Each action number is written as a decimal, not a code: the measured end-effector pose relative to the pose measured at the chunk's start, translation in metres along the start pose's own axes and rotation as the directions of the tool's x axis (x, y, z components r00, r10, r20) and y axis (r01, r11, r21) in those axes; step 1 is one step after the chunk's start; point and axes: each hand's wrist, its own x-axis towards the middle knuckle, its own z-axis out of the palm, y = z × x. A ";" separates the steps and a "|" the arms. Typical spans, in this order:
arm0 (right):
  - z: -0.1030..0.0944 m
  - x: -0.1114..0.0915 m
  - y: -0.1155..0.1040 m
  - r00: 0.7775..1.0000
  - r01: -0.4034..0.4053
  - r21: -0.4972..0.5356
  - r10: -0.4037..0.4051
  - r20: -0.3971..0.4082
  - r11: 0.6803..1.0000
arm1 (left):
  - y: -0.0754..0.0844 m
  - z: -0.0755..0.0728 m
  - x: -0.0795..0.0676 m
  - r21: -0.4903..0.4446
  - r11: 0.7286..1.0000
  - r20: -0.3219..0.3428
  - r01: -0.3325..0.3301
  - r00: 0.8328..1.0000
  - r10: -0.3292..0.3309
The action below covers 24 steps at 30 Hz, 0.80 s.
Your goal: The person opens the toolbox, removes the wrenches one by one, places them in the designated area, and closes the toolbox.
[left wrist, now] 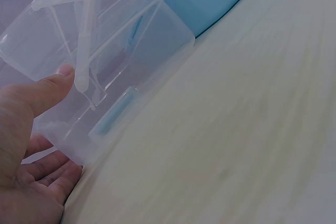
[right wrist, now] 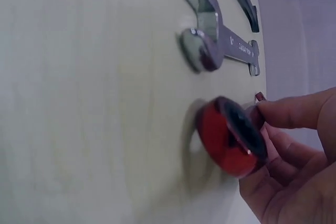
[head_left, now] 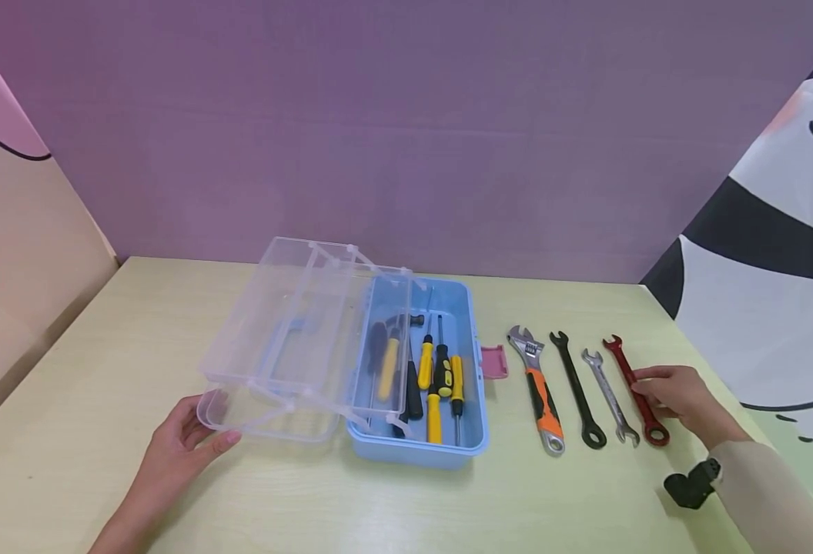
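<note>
My left hand [head_left: 179, 454] is at the near left end of the toolbox's clear, hinged lid [head_left: 289, 323], swung out to the left. In the left wrist view, the thumb [left wrist: 50, 92] overlaps the clear plastic while the fingers lie low by its end, spread apart from the thumb. My right hand [head_left: 673, 396] pinches a red combination wrench [head_left: 638, 392] by its shank; the ring end points toward me, close over the table. Left of it lies a silver open-end wrench [head_left: 611, 395]. The blue toolbox [head_left: 420, 454] stands mid-table.
Inside the box lie yellow-and-black screwdrivers [head_left: 434, 415] and a hammer [head_left: 415, 320], partly behind the lid. A pink latch [head_left: 494, 362] sticks out at its right side. An adjustable wrench [head_left: 541, 396] and a black combination wrench [head_left: 578, 388] lie between box and silver wrench.
</note>
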 end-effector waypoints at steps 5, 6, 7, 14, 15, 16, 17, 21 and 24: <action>-0.001 0.000 -0.001 1.000 0.006 -0.023 -0.006 -0.007 1.000 | 0.000 0.000 0.000 0.011 1.000 -0.004 0.006 1.000 -0.005; 0.000 -0.001 -0.001 1.000 0.004 -0.027 -0.005 -0.005 1.000 | 0.000 0.000 0.000 0.011 1.000 -0.003 0.009 1.000 -0.009; 0.000 -0.001 -0.001 1.000 0.002 -0.031 -0.003 -0.005 1.000 | 0.000 0.000 0.000 0.011 1.000 -0.003 0.012 1.000 -0.012; -0.001 -0.001 -0.002 1.000 0.009 -0.056 -0.010 -0.015 0.998 | 0.000 0.001 0.000 0.008 1.000 0.001 0.024 1.000 -0.024; -0.001 -0.001 -0.002 1.000 0.009 -0.057 -0.010 -0.016 0.998 | 0.001 0.001 0.000 0.009 1.000 0.001 0.024 1.000 -0.024; -0.001 -0.001 -0.002 1.000 0.009 -0.058 -0.010 -0.017 0.998 | 0.001 0.001 0.000 0.008 1.000 0.001 0.023 1.000 -0.023; -0.001 -0.001 -0.002 1.000 0.006 -0.061 -0.007 -0.020 0.998 | 0.001 0.001 0.000 0.006 1.000 0.001 0.022 1.000 -0.022; 0.000 -0.002 -0.003 1.000 -0.007 -0.066 0.006 -0.027 0.998 | 0.001 0.001 0.000 0.001 1.000 -0.001 0.016 1.000 -0.016; 0.000 -0.003 -0.004 0.999 -0.017 -0.064 0.015 -0.033 0.998 | 0.001 0.001 0.000 -0.005 1.000 -0.001 0.012 1.000 -0.012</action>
